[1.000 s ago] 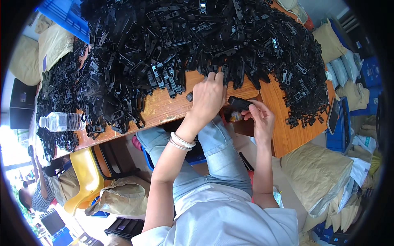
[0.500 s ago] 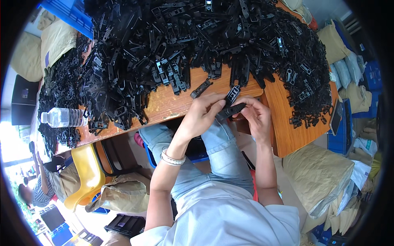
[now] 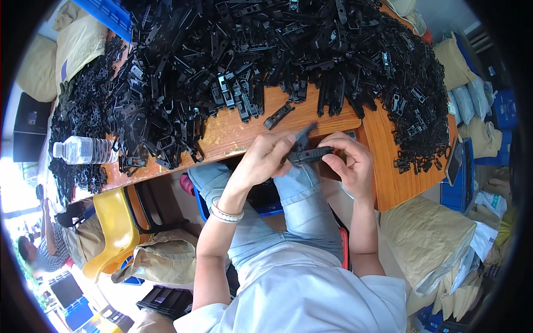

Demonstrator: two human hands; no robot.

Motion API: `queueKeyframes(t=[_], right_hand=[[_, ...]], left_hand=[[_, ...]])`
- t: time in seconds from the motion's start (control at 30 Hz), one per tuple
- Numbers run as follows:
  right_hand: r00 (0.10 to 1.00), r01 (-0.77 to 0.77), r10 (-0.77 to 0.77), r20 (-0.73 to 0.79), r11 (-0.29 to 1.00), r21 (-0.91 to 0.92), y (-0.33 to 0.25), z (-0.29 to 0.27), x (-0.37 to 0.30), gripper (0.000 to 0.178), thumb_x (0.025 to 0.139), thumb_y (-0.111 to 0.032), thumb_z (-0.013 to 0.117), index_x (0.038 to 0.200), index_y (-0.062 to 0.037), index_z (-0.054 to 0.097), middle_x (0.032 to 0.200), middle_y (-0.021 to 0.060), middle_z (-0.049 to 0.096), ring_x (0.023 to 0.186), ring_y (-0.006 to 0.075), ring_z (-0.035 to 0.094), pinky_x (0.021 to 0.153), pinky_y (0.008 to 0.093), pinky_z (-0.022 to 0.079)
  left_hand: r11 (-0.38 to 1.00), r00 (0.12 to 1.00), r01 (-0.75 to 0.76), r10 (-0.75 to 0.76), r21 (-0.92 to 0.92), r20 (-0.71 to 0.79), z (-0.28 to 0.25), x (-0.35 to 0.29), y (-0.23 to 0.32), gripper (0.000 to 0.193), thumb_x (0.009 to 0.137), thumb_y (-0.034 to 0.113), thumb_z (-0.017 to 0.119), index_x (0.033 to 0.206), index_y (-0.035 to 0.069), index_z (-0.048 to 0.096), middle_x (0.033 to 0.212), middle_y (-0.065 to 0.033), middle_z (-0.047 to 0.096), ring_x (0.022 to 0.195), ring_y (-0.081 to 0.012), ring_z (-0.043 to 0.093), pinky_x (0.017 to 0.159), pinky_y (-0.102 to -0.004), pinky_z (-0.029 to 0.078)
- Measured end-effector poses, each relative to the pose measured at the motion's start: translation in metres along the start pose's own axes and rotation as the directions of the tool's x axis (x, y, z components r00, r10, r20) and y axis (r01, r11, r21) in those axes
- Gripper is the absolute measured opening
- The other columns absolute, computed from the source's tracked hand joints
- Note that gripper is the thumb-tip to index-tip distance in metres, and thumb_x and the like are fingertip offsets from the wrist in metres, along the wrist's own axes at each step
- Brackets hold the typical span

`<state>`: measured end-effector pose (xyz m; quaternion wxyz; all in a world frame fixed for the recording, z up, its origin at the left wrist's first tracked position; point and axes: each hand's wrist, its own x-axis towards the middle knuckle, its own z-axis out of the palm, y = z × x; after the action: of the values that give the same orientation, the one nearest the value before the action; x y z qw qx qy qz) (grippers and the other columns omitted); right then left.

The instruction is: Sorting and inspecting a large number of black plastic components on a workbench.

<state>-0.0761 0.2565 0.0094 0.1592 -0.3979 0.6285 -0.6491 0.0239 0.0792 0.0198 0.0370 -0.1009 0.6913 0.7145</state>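
Note:
Just in front of the table's near edge, my left hand [image 3: 267,157] is closed on a black plastic part [image 3: 311,155] lying crosswise between my hands. A slim dark piece [image 3: 303,135] sticks up from the same grip; whether the two are joined, I cannot tell. The thumb and fingers of my right hand [image 3: 353,165] pinch the right end of the crosswise part. On the bare wood beyond my left hand lies a single black part [image 3: 278,116]. Behind it spreads a large heap of similar black plastic parts [image 3: 239,50].
The wooden table [image 3: 233,129] has a lower section on the right [image 3: 388,183]. At left are a clear plastic bottle [image 3: 86,150], a yellow chair [image 3: 115,222] and a paper sack [image 3: 161,258]. Large sacks [image 3: 433,233] stand at right. Another person [image 3: 50,244] is far left.
The held parts have turned: one now lies nearly level and a slim piece points up. Both hands have dropped slightly, and the right hand has shifted a little right.

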Motion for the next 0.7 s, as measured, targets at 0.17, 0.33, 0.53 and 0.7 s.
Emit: queueKeyframes(t=[0.17,0.33,0.53,0.7], right_hand=[[0.997,0.058,-0.071,-0.039,0.963,-0.262,-0.013,0.011,0.000,0.019,0.073,-0.004,0.068,0.090,0.0027,0.062,0.075,0.0085,0.060,0.061,0.0136,0.052,0.058,0.0230,0.041],[0.979,0.188,-0.202,-0.013,0.931,-0.313,-0.009,0.016,0.004,0.022,0.079,-0.010,0.065,0.096,0.0037,0.061,0.096,0.0129,0.058,0.082,0.0156,0.055,0.065,0.0241,0.043],[0.995,0.086,-0.078,0.055,0.982,-0.170,-0.006,0.025,0.008,0.031,0.080,-0.016,0.064,0.104,0.0024,0.059,0.092,0.0102,0.055,0.080,0.0149,0.053,0.067,0.0232,0.042],[0.997,0.040,-0.027,0.075,0.983,-0.177,0.002,0.025,0.006,0.030,0.079,-0.013,0.064,0.105,0.0022,0.060,0.092,0.0093,0.056,0.077,0.0150,0.052,0.066,0.0252,0.042]], left_hand=[[0.990,0.989,0.142,-0.141,0.019,-0.050,0.007,-0.014,0.006,0.021,0.091,0.015,0.051,0.091,-0.005,0.058,0.055,-0.0055,0.055,0.047,-0.0078,0.051,0.045,-0.0223,0.040],[0.951,0.965,-0.185,0.224,0.249,-0.139,0.018,-0.027,0.001,0.043,0.079,0.009,0.065,0.115,-0.007,0.049,0.077,-0.0177,0.062,0.061,-0.0194,0.064,0.054,-0.0277,0.049],[0.814,0.876,-0.358,0.463,0.456,-0.138,0.013,-0.031,-0.006,0.040,0.077,0.007,0.066,0.111,-0.008,0.051,0.083,-0.0207,0.062,0.066,-0.0286,0.064,0.058,-0.0315,0.049],[0.879,0.915,-0.235,0.344,0.416,-0.210,0.012,-0.037,-0.015,0.038,0.072,0.007,0.070,0.106,-0.005,0.057,0.082,-0.0152,0.063,0.069,-0.0218,0.061,0.066,-0.0295,0.047]])
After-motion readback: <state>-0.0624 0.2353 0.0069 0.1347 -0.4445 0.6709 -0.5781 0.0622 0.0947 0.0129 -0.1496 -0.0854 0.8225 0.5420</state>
